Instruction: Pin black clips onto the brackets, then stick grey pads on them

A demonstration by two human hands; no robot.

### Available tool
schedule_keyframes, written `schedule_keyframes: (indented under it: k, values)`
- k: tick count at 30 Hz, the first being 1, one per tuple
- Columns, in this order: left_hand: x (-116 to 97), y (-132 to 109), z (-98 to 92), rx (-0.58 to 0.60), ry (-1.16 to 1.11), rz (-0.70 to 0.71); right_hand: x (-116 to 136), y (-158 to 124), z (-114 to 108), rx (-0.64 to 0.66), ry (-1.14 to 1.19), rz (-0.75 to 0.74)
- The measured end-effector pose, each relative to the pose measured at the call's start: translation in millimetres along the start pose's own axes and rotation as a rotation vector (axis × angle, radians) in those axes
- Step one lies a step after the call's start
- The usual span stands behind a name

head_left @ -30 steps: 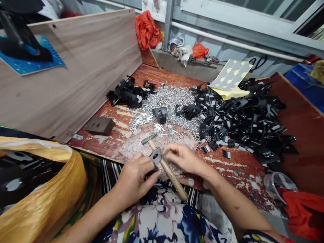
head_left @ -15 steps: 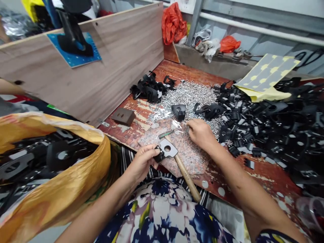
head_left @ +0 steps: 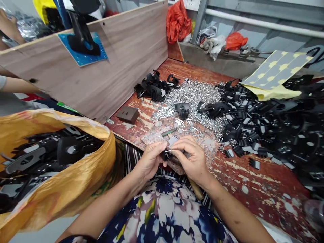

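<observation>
My left hand [head_left: 149, 160] is closed on a small black plastic part with a grey pad [head_left: 173, 140], held low over the table's front edge. My right hand [head_left: 193, 158] meets it from the right, thumb and fingers pinching a thin metal pin [head_left: 169, 150] against the part. Fingers cover much of the part, so how far the pin sits in it cannot be seen. Beneath the hands a hammer lies on a speckled stone slab [head_left: 211, 145]; its dark head [head_left: 169, 132] and wooden handle end [head_left: 196, 190] show.
Loose metal pins [head_left: 194, 94] are heaped behind the slab. Black plastic parts [head_left: 243, 121] pile up on the right, under a sticker sheet [head_left: 278, 69]. A brown block [head_left: 128, 114] sits left, near a wooden partition [head_left: 131, 44]. A yellow sack [head_left: 101, 162] holds more black parts.
My right hand has come from the loose pins to the black part in my left hand, bringing a pin. The part has turned and moved slightly right. The view has shifted a little.
</observation>
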State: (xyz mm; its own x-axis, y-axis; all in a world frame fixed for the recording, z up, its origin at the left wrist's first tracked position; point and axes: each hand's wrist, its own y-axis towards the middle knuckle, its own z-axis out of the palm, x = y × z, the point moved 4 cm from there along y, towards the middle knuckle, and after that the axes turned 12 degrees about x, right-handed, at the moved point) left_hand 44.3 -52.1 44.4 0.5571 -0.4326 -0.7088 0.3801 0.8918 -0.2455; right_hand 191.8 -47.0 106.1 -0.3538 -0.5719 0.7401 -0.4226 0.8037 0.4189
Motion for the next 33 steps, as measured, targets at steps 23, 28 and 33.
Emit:
schedule_keyframes:
  k: [23,28,33]
  values:
    - [8.7,-2.9,-8.8,-0.104,-0.140,-0.014,10.7,-2.5,-11.0,0.019,0.156,0.205]
    - [10.1,-3.5,-12.8,-0.105,-0.152,-0.005,16.5,1.3,-3.9,0.141,-0.269,0.040]
    - [12.2,-3.1,-13.2,-0.082,-0.143,0.004,12.2,1.1,9.5,0.223,-0.329,-0.008]
